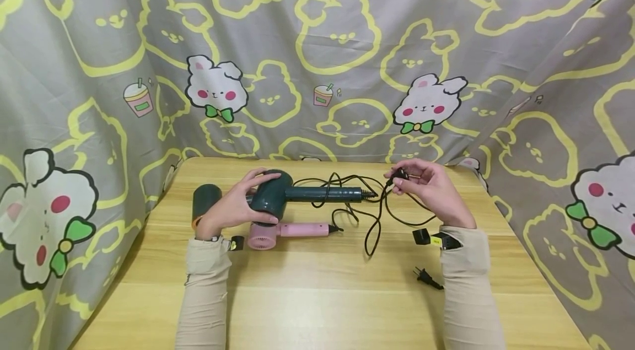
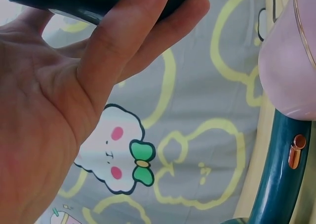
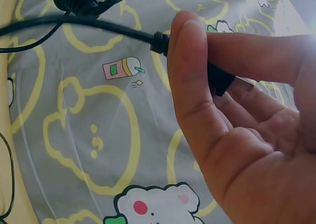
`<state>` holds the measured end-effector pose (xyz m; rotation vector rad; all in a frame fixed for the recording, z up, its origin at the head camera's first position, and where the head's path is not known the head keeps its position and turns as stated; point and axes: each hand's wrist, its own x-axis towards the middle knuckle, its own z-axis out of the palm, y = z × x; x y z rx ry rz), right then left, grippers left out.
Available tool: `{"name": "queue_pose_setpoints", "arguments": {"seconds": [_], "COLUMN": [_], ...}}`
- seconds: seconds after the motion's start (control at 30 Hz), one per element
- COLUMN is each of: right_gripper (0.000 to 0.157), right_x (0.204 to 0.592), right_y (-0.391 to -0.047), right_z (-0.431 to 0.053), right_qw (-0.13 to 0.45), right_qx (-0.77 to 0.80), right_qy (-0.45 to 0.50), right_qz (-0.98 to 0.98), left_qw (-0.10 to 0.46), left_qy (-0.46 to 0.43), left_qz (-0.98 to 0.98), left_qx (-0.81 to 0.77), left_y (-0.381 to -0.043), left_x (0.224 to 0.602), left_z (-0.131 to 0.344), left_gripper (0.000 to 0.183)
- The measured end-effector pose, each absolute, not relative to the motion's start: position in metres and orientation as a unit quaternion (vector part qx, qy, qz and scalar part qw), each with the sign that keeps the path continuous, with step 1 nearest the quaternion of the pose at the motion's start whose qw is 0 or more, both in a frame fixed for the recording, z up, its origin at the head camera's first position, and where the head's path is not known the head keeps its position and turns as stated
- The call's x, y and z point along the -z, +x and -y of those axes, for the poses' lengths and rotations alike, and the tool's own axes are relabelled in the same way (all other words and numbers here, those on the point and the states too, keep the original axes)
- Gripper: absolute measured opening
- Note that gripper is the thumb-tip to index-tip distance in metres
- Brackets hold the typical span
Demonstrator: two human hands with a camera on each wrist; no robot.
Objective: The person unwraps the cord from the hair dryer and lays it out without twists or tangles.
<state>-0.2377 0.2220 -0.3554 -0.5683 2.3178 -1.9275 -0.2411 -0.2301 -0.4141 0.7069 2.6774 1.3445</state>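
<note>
My left hand (image 1: 233,209) grips the round head of a dark green hair dryer (image 1: 322,194) from its left side, fingers over the top and thumb below. The dryer's straight handle points right, and a thin black cord loops around it. In the left wrist view, part of the dark green dryer (image 2: 64,4) shows between the fingers. At the back right, my right hand (image 1: 431,190) pinches a black plug (image 1: 399,175) between thumb and fingers. The right wrist view shows this plug (image 3: 220,79) with a metal prong and its cord running left.
A pink hair dryer (image 1: 305,230) lies just in front of the green one. Left of it stands a dark green cylinder (image 1: 205,198), partly behind my left wrist. Another black plug (image 1: 428,278) lies by my right forearm. A patterned curtain (image 1: 342,118) surrounds the wooden table (image 1: 322,295).
</note>
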Motion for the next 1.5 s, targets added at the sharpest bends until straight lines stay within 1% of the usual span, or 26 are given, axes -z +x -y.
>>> {"name": "queue_pose_setpoints", "arguments": {"seconds": [0.13,0.27,0.53,0.7,0.8,0.97,1.1,1.27,1.43,1.5], "right_gripper": [0.029,0.027,0.032,0.029,0.024,0.019,0.021,0.027,0.024,0.022], "right_x": [0.351,0.351,0.356,0.355,0.353,0.348,0.343,0.34,0.334,0.33], "right_y": [-0.24,-0.244,-0.252,-0.252,-0.25,-0.246,-0.243,-0.24,-0.236,-0.233], "right_z": [-0.216,-0.207,-0.186,-0.173,-0.169,-0.163,-0.157,-0.151,-0.145,-0.142], "right_qw": [0.024,0.0,-0.05,-0.067,-0.082,-0.106,-0.112,-0.113,-0.114,-0.106], "right_qx": [0.633,0.605,0.603,0.62,0.625,0.635,0.653,0.683,0.712,0.727], "right_qy": [-0.183,-0.172,-0.173,-0.18,-0.182,-0.195,-0.209,-0.226,-0.264,-0.285], "right_qz": [-0.752,-0.778,-0.777,-0.761,-0.755,-0.74,-0.72,-0.685,-0.64,-0.615], "left_qw": [0.035,0.042,0.061,0.065,0.071,0.095,0.105,0.097,0.087,0.083], "left_qy": [0.236,0.241,0.242,0.244,0.246,0.249,0.247,0.248,0.254,0.257], "left_qz": [-0.87,-0.866,-0.863,-0.866,-0.862,-0.847,-0.845,-0.852,-0.857,-0.859], "left_qx": [-0.432,-0.437,-0.438,-0.432,-0.439,-0.46,-0.463,-0.451,-0.439,-0.434], "left_y": [-0.24,-0.239,-0.24,-0.241,-0.242,-0.243,-0.243,-0.244,-0.245,-0.245], "left_x": [0.412,0.409,0.41,0.413,0.414,0.414,0.413,0.414,0.415,0.415], "left_z": [0.227,0.224,0.217,0.213,0.212,0.21,0.208,0.207,0.204,0.203], "left_gripper": [0.098,0.098,0.098,0.097,0.098,0.098,0.097,0.097,0.098,0.098]}}
